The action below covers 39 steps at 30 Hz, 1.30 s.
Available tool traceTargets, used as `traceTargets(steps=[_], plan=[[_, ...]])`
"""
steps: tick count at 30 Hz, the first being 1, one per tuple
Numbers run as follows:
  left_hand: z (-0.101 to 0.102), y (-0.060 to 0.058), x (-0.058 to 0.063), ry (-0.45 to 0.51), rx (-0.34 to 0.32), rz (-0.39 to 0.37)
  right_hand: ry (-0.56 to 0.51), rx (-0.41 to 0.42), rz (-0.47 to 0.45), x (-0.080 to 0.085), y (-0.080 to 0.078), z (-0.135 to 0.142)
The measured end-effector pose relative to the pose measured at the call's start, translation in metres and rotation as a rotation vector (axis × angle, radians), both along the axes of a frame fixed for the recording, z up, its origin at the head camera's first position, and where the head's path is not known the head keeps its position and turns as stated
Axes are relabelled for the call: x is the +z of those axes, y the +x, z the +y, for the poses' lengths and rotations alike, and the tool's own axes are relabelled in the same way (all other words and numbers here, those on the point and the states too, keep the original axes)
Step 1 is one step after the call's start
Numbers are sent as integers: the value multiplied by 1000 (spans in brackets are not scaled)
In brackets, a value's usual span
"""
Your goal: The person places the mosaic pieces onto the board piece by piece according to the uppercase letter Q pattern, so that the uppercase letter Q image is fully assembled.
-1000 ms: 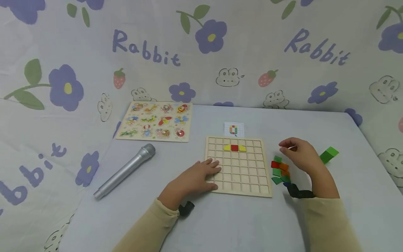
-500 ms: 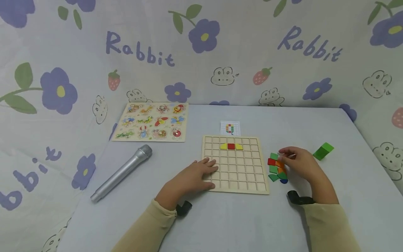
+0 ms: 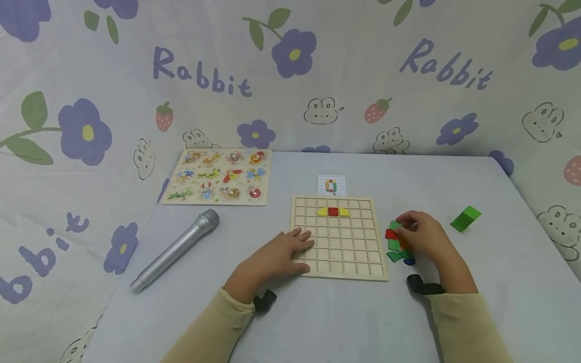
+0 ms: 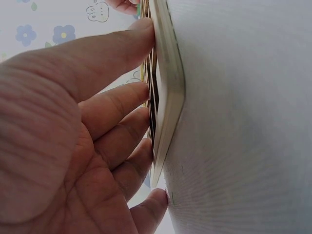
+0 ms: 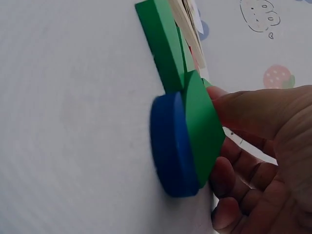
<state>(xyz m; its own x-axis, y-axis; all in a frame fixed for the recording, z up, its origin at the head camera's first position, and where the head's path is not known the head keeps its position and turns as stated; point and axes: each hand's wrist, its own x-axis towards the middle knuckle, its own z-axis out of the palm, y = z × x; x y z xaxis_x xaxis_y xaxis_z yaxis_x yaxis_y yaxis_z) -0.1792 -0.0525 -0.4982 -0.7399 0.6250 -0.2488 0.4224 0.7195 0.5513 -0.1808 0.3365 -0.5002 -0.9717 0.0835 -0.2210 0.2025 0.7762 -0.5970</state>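
Observation:
My left hand (image 3: 279, 254) rests on the left edge of a wooden grid board (image 3: 342, 252), fingers spread. In the left wrist view the thumb (image 4: 122, 51) and fingertips touch the board's edge. A red square tile (image 3: 333, 212) sits in the grid between two yellow tiles (image 3: 344, 212). Right of the board, my right hand (image 3: 422, 234) reaches over a small pile of tiles, its thumb and forefinger near a green tile (image 3: 395, 225) and a red tile (image 3: 391, 234). Whether they pinch one is hidden. A blue tile (image 5: 168, 146) and green tiles (image 5: 202, 131) lie nearest the right wrist camera.
A card (image 3: 331, 185) with a coloured tile pattern lies behind the board. A silver microphone (image 3: 177, 249) and an insect picture puzzle (image 3: 215, 176) are at the left. A green block (image 3: 466, 218) stands at the right, on the white tabletop (image 3: 345, 317).
My right hand has come down and left onto the tile pile from above its right side. My left hand stays on the board. The head view has shifted slightly.

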Motion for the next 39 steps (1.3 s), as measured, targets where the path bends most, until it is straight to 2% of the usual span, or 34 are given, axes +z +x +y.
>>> traceTargets(steps=[11,15,21,28,32,39], plan=[[-4,0,-1,0,6,1,-40,-69,74,-3,3,-7],[-5,-1,-2,10,1,-3,-66,-69,131,6,0,-15],[-6,-1,-1,9,5,-9,-125,55,164,20,-14,-45],[-4,-2,-4,23,-4,-1,-171,197,123,12,-33,-81],[-3,-3,-5,12,-13,7,-181,221,97,7,-36,-90],[-2,-2,-1,8,-5,5,-167,216,99,2,-36,-94]])
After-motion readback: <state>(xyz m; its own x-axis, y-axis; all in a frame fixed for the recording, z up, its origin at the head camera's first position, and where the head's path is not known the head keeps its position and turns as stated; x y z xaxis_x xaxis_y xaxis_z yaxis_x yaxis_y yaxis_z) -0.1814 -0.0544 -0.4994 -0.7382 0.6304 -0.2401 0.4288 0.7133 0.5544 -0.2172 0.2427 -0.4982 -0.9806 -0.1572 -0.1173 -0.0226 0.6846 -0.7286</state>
